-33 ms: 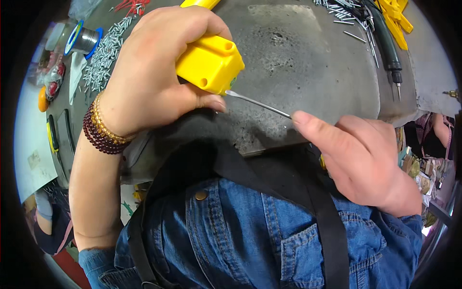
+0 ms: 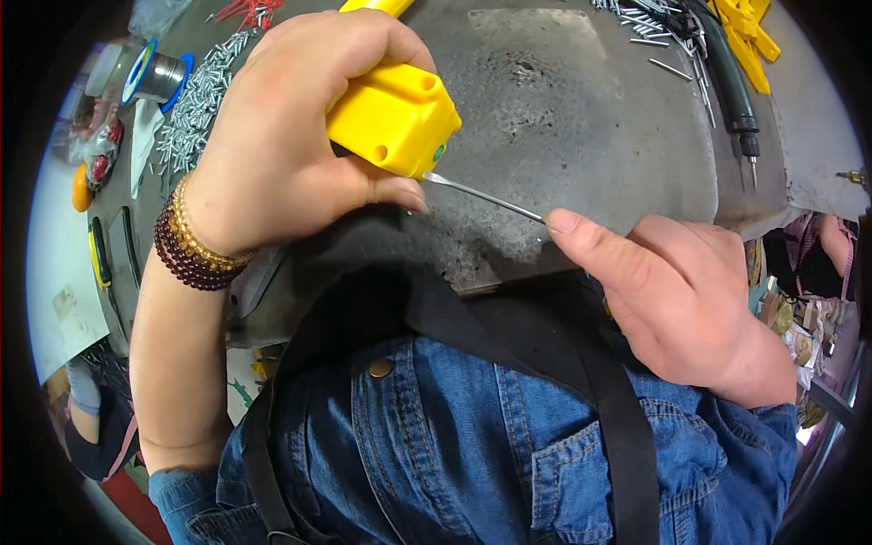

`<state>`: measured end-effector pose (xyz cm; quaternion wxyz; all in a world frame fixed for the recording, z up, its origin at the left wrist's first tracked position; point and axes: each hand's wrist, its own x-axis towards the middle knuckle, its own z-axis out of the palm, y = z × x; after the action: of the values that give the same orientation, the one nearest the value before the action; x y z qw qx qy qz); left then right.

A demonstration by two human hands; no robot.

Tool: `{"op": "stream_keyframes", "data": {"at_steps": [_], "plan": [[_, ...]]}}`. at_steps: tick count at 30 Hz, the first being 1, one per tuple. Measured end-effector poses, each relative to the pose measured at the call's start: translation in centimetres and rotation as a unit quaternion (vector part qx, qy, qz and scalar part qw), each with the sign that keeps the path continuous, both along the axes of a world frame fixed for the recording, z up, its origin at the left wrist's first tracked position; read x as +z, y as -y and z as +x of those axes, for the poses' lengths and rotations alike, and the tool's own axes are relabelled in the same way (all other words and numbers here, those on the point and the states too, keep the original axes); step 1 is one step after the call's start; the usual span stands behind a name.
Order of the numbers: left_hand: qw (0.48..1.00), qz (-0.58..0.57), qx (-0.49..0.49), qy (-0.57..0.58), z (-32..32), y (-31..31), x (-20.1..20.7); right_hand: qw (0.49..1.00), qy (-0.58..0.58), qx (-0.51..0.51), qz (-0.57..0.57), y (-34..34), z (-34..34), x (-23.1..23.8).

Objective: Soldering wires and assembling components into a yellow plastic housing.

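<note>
My left hand [image 2: 295,127] is wrapped round a yellow plastic housing [image 2: 386,118], boxy with round holes in its face and a small green mark at its end. In my right hand [image 2: 668,291] is a flat-blade screwdriver [image 2: 486,197]; its handle is hidden inside the closed fingers, and my thumb lies along the start of the shaft. The flattened tip touches, or almost touches, the housing's lower corner, just right of my left thumb. Both hands are above the grey worktop [image 2: 581,154].
Many small screws [image 2: 195,113] lie heaped at the left, beside a solder wire spool [image 2: 159,77]. A yellow-black cutter [image 2: 98,252] rests below. At right are an electric screwdriver [image 2: 732,86], long metal pins [image 2: 670,69] and yellow plastic parts [image 2: 747,36]. Another person's arm [image 2: 833,243] shows far right.
The housing has turned slightly in my left hand, showing more of its green mark. My right hand and the screwdriver have shifted a little to the left.
</note>
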<state>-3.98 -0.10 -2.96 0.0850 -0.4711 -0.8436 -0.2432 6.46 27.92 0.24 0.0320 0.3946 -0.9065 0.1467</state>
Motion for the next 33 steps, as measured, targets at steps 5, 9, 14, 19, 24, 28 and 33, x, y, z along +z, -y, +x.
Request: {"op": "stream_keyframes", "data": {"at_steps": [5,9,14,19,24,28,33], "plan": [[0.998,-0.001,-0.014,0.066,-0.7,0.2,0.2,0.999,-0.036,0.002,0.006,0.3,-0.1,-0.1],[0.998,0.0,-0.009,0.055,-0.6,0.2,0.2,0.999,-0.031,0.003,0.009,0.6,-0.4,0.0],[0.998,0.017,-0.005,0.054,-0.5,0.3,0.0,0.999,-0.036,0.015,0.016,1.0,-0.4,1.0],[0.998,0.02,-0.004,0.066,-0.5,0.2,0.0,0.999,-0.025,0.015,0.035,1.1,-0.4,1.5],[0.999,0.013,-0.002,0.051,-0.5,0.2,-0.1,0.998,0.004,-0.005,0.066,1.3,-0.2,2.1],[0.999,0.01,-0.008,0.04,-0.5,0.1,0.1,0.998,0.008,-0.01,0.065,1.1,0.0,2.3],[1.0,0.012,-0.006,0.005,-0.1,-0.1,-0.3,0.997,0.024,-0.007,0.066,1.8,-0.2,2.0]]}}
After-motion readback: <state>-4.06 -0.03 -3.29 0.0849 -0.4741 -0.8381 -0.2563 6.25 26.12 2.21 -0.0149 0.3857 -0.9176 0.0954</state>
